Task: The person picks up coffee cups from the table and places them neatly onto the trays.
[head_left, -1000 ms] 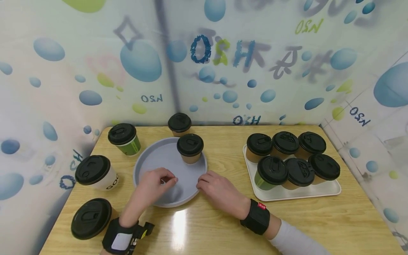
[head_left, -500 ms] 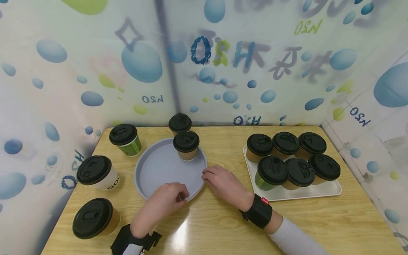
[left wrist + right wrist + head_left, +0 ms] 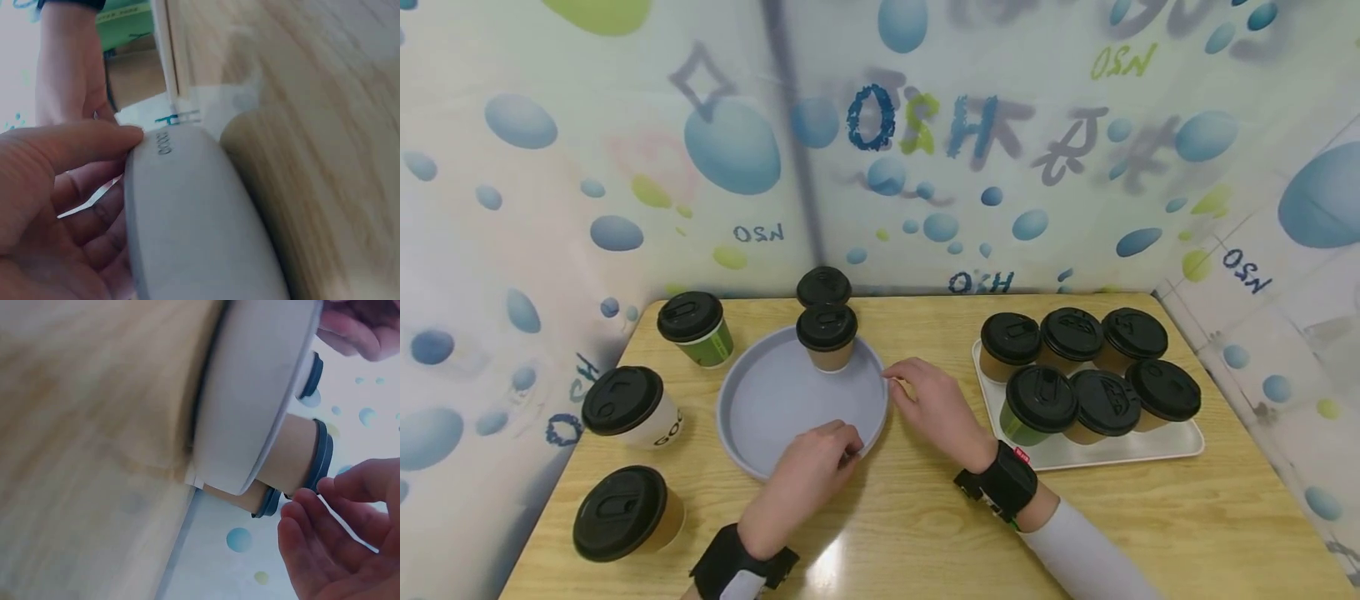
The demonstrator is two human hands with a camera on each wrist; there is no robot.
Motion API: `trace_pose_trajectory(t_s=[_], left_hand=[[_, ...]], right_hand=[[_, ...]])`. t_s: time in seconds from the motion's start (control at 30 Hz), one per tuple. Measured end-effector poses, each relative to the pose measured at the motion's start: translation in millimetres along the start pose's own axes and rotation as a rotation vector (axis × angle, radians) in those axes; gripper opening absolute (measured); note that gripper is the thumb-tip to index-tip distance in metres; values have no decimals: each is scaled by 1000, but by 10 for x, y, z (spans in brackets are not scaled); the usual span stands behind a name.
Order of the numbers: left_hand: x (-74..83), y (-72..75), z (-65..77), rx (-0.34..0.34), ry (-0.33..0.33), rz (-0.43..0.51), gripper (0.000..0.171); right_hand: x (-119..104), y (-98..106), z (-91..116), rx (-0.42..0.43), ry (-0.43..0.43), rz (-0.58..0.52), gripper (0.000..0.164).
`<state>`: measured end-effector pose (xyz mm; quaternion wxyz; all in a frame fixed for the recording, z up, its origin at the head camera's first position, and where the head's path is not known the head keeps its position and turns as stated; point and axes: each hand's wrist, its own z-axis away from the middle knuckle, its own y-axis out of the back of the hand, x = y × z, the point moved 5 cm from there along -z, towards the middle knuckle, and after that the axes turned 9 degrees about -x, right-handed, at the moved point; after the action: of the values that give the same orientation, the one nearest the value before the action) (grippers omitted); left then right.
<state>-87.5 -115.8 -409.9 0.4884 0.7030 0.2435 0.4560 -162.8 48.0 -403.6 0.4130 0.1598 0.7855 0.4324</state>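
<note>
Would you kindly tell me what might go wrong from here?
The brown cup with a black lid stands near the far rim of the round grey-blue tray; a sharp turn or tilt could topple it. Another black-lidded cup stands just behind, so pushing the tray away might knock it. The black band on the right wrist is close to the white rectangular tray and might bump it.

In the head view, the black-lidded, brown paper cup at the back [image 3: 823, 286] has its body mostly hidden by the black-lidded, brown paper cup on the tray [image 3: 827, 337]. The left hand [image 3: 808, 467] covers part of the round, grey-blue tray's near rim [image 3: 747, 460]; its forearm leaves the bottom edge. Small dark lettering [image 3: 164, 142] on the tray's wall is too blurred to read. In the right wrist view, the right hand [image 3: 936, 408] is cut off, and the pale wooden table [image 3: 94, 456] blurs.
</note>
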Motion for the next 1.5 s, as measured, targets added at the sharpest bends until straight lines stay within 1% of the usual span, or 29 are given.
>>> trace_pose_trajectory(t_s=[0.13, 0.2, 0.37, 0.57, 0.7, 0.77, 0.87, 1.0, 1.13, 1.33, 1.5], left_hand=[[57, -31, -25, 74, -33, -93, 20], [69, -53, -35, 89, -39, -124, 18], [87, -83, -65, 85, -26, -148, 16], [100, -116, -94, 123, -23, -191, 14], [108, -133, -117, 150, -16, -208, 12], [112, -135, -126, 159, -16, -210, 12], [117, -138, -135, 153, -12, -213, 10], [118, -136, -140, 143, -6, -211, 9], [102, -133, -128, 143, -1, -209, 11], [110, -133, -112, 151, -15, -201, 13], [107, -146, -116, 146, -10, -192, 11]], right_hand=[[51, 32, -163, 35, -66, -59, 18], [82, 42, -254, 53, -91, -77, 19], [171, -22, -469, 51, -114, -122, 21], [260, -121, -741, 35, -145, -196, 27], [345, -157, -937, -4, -180, -282, 33], [397, -184, -1029, -30, -197, -301, 37], [468, -233, -1154, -86, -214, -320, 44], [539, -294, -1300, -155, -201, -341, 54], [613, -356, -1441, -196, -179, -357, 64], [735, -421, -1563, -241, -185, -384, 78], [773, -487, -1626, -298, -189, -462, 84]])
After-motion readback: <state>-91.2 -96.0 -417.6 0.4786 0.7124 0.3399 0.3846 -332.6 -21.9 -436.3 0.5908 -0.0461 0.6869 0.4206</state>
